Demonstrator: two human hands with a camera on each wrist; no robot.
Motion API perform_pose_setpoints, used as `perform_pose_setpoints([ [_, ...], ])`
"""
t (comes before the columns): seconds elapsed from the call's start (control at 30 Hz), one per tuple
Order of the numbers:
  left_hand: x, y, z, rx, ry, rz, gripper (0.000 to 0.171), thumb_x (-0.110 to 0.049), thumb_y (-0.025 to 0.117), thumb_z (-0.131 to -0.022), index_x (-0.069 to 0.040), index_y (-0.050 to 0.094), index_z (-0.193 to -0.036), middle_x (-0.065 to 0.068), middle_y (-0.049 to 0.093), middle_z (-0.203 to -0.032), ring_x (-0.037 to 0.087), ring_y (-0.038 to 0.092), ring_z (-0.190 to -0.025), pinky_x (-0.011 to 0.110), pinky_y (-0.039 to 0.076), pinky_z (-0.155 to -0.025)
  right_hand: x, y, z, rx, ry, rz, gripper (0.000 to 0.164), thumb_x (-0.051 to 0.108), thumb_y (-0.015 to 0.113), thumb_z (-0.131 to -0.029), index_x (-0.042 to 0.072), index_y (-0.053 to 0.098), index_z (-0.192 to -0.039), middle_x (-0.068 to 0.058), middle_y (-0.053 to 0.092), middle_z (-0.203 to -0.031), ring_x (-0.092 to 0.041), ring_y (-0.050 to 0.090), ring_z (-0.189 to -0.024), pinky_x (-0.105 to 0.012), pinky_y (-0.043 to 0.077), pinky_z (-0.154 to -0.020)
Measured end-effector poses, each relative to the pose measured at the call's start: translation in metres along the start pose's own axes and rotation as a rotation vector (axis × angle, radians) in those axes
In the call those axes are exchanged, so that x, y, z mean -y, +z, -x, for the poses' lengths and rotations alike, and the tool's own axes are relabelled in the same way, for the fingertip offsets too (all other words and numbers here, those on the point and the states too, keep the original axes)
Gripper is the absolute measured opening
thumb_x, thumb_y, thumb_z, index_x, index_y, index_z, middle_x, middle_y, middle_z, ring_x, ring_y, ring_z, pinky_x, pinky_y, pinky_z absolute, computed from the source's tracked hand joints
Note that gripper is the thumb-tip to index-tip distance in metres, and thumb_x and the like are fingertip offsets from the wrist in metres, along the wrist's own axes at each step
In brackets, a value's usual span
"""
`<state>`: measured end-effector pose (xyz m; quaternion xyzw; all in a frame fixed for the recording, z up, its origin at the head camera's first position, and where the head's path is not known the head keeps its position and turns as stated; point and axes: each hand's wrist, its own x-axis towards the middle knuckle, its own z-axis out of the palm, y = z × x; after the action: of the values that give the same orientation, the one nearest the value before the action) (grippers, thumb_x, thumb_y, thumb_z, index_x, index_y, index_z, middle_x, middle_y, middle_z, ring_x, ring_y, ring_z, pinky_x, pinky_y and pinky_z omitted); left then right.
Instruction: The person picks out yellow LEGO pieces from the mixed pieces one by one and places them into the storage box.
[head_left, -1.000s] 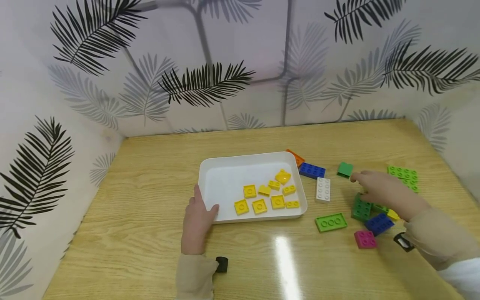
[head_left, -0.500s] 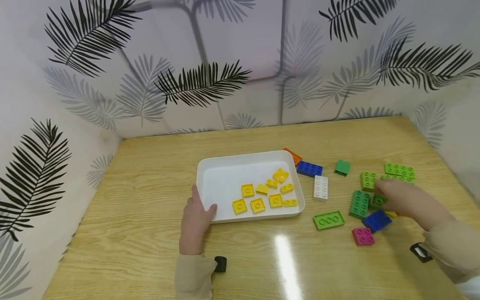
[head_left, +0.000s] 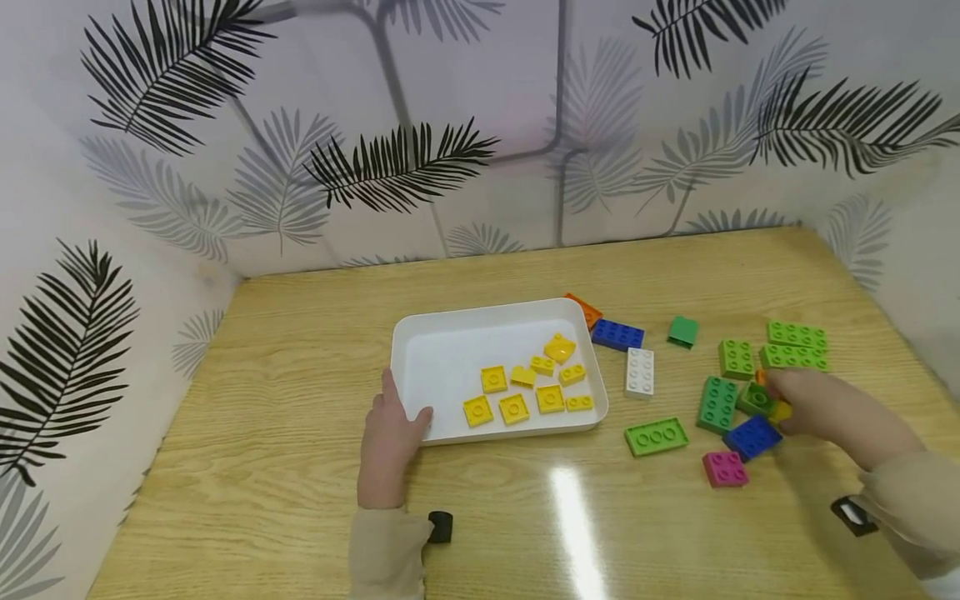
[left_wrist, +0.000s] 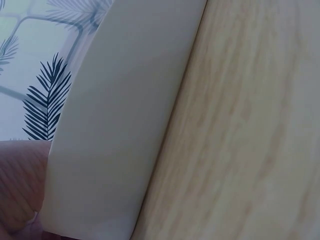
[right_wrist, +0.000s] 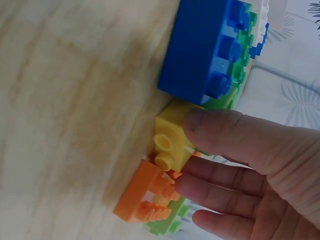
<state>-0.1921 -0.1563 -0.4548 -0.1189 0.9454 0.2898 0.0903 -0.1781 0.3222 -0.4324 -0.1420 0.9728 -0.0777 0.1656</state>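
Observation:
My left hand (head_left: 393, 446) grips the front left corner of a white tray (head_left: 465, 315), thumb over the front rim and fingers along the left side. The tray's outer wall (left_wrist: 110, 120) fills much of the left wrist view. Inside the tray lie several yellow bricks (head_left: 513, 408). My right hand (head_left: 825, 408) is among the loose bricks at the right. Its thumb and fingers pinch a small yellow brick (right_wrist: 172, 132), which sits between a blue brick (right_wrist: 200, 55) and an orange piece (right_wrist: 142, 192). In the head view the hand partly hides the yellow brick.
Near my right hand lie dark green (head_left: 717, 404), light green (head_left: 795, 357), blue (head_left: 752, 437) and pink (head_left: 725, 469) bricks. A white brick (head_left: 640, 372), a blue brick (head_left: 617, 334) and an orange piece (head_left: 585, 310) lie by the tray's right side. A patterned wall (head_left: 480, 192) backs the table.
My right hand has moved right and toward me, from near the small green brick down to the yellow brick, and now pinches it. My left hand keeps its place on the tray.

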Motion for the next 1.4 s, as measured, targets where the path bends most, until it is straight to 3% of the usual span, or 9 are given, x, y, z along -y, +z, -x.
perform_pose_setpoints([
  [0.23, 0.001, 0.0, -0.001, -0.002, -0.002, -0.005, 0.084, -0.031, 0.053, -0.082, -0.004, 0.002, -0.142, 0.031, 0.034, -0.135, 0.046, 0.041, -0.115, 0.055, 0.039, -0.097, 0.002, 0.009, 0.004, -0.064, 0.003, 0.026, 0.042, 0.007, 0.074, -0.059, -0.006, 0.048, -0.089, -0.017, 0.06, -0.081, -0.034, 0.057, -0.077, -0.046, 0.049, -0.07],
  [0.57, 0.002, 0.0, -0.001, 0.003, -0.004, -0.011, 0.084, -0.031, 0.054, -0.083, -0.004, 0.001, -0.142, 0.032, 0.033, -0.135, 0.046, 0.04, -0.116, 0.055, 0.038, -0.098, 0.007, 0.023, 0.011, -0.182, -0.031, 0.018, 0.042, 0.002, 0.071, -0.062, -0.006, 0.041, -0.091, -0.018, 0.058, -0.077, -0.03, 0.057, -0.071, -0.042, 0.05, -0.063],
  [0.87, 0.001, 0.001, -0.001, -0.01, 0.008, 0.002, 0.084, -0.032, 0.054, -0.082, -0.004, 0.003, -0.142, 0.031, 0.034, -0.135, 0.046, 0.041, -0.116, 0.055, 0.038, -0.097, 0.003, 0.01, 0.011, -0.176, 0.002, 0.014, 0.04, 0.007, 0.073, -0.06, -0.004, 0.043, -0.084, -0.011, 0.055, -0.072, -0.025, 0.054, -0.068, -0.04, 0.047, -0.06],
  [1.07, 0.002, 0.0, -0.001, -0.014, 0.009, 0.004, 0.084, -0.032, 0.055, -0.082, -0.004, 0.003, -0.142, 0.031, 0.035, -0.134, 0.046, 0.041, -0.115, 0.055, 0.039, -0.097, 0.005, -0.001, 0.007, -0.133, 0.026, 0.017, 0.037, 0.01, 0.072, -0.064, -0.006, 0.048, -0.087, -0.017, 0.059, -0.079, -0.033, 0.056, -0.074, -0.045, 0.049, -0.068],
  [1.4, 0.004, 0.002, -0.001, -0.018, 0.013, 0.006, 0.084, -0.032, 0.055, -0.082, -0.005, 0.003, -0.142, 0.031, 0.035, -0.134, 0.045, 0.043, -0.114, 0.055, 0.039, -0.096, 0.023, -0.016, -0.009, -0.135, -0.04, 0.028, 0.033, 0.008, 0.07, -0.066, -0.003, 0.048, -0.088, -0.015, 0.06, -0.083, -0.026, 0.057, -0.074, -0.041, 0.05, -0.066],
])
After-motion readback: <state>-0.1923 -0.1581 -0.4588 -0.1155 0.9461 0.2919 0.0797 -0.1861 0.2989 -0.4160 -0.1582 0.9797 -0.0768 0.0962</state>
